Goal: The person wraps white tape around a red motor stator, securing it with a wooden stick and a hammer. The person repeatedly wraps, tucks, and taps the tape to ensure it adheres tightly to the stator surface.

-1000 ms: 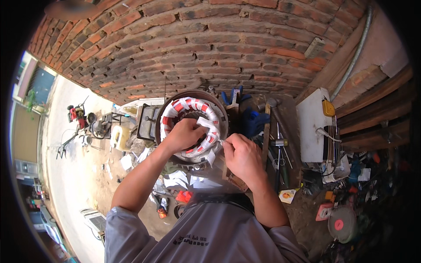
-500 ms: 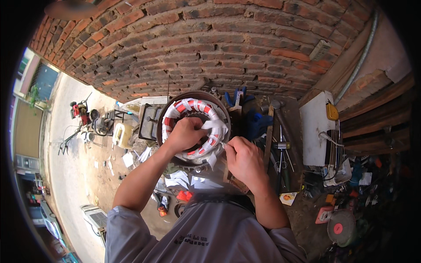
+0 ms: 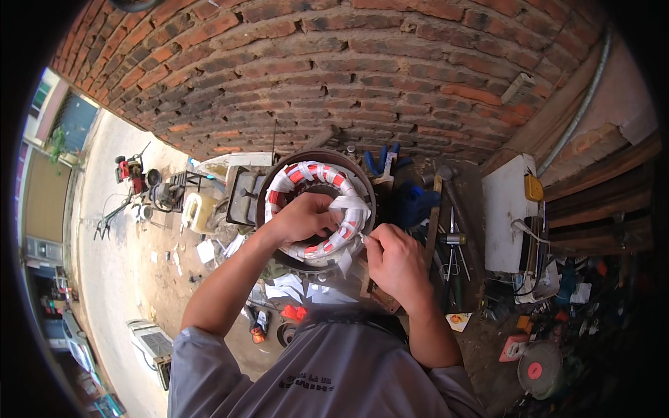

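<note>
Behind the round metal housing (image 3: pixel 320 156) a brick wall (image 3: pixel 334 76) is seen. Inside the housing, a red-and-white wrapped winding ring (image 3: pixel 306 171) is seated. Over the housing's opening the left hand (image 3: pixel 304 219) is placed — its grip cannot be told. By the housing's right rim, white tape (image 3: pixel 363 238) is pinched in the right hand's (image 3: pixel 397 258) narrow grip.

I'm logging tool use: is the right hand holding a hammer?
No, the right hand pinches a small white strip beside the wrapped ring, with no hammer in its grip.
</note>
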